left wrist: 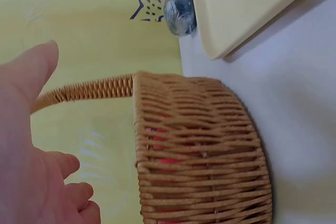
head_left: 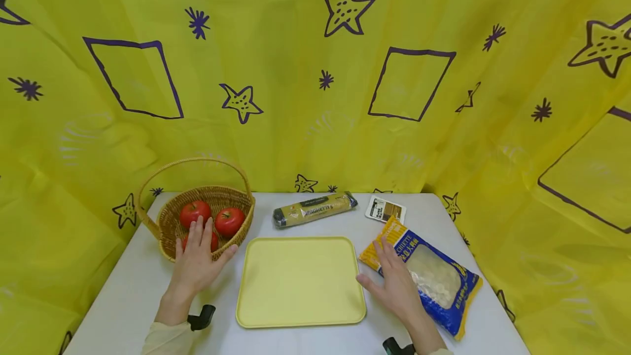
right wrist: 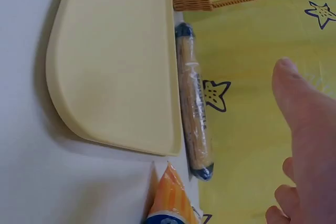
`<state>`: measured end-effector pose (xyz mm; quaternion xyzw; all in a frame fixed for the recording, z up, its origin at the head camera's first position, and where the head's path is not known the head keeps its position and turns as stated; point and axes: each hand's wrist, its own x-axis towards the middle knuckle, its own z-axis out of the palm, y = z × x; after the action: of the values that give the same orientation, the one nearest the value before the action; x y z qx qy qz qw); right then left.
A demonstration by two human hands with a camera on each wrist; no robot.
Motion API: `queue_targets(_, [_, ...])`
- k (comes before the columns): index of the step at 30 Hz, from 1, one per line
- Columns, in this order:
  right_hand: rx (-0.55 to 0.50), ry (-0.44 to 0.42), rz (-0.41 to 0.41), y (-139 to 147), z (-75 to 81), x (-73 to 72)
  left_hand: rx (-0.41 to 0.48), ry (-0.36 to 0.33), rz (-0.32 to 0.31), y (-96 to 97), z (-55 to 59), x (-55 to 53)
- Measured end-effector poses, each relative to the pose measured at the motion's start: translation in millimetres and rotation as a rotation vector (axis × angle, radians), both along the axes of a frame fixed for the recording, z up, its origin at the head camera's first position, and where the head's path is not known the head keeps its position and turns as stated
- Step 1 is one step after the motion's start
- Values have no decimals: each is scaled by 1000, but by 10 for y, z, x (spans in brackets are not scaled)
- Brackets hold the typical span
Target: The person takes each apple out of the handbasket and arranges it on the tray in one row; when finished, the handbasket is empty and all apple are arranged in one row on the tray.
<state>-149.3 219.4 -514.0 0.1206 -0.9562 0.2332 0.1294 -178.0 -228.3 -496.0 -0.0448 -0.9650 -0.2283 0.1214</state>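
Observation:
In the head view my left hand [head_left: 194, 267], its fingers extended, is over the front rim of a wicker basket [head_left: 170, 229]. The basket holds red apples [head_left: 229, 222], one of them partly hidden behind the fingers. Seen from the left wrist, that hand is beside the woven wall [left wrist: 205, 153] with nothing in its grasp. My right hand [head_left: 394, 289], fingers spread, overlaps the left edge of a blue and orange bag of pasta [head_left: 436, 278] in the head view. From the right wrist, its thumb points out and it holds nothing. A pale yellow tray [head_left: 302, 284] lies between the hands.
Behind the tray lies a pack of spaghetti [head_left: 315, 210]. A small white and brown package [head_left: 386, 210] is at the back right, beyond the pasta bag. The basket's tall arched handle [head_left: 197, 160] rises at the back left. Yellow patterned cloth [head_left: 276, 70] encloses the white table [head_left: 118, 295].

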Motion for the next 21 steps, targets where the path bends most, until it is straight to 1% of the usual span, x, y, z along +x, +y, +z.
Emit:
queue_targets(4, [-73,-54,14,-15,-24,54,57,31,1,-65,9,-55])
queue_targets(9, [-143,-112,24,-43,-74,130,179,20,3,-153,33,-92])
queue_targets(11, [-160,-106,33,-45,-103,156,209,4,11,-187,51,-92])
queue_targets(17, [-189,-51,71,-48,-182,215,242,-14,36,-271,105,-140])
queue_targets(21, [-227,-44,84,-58,-231,252,268,-17,59,-312,131,-173])
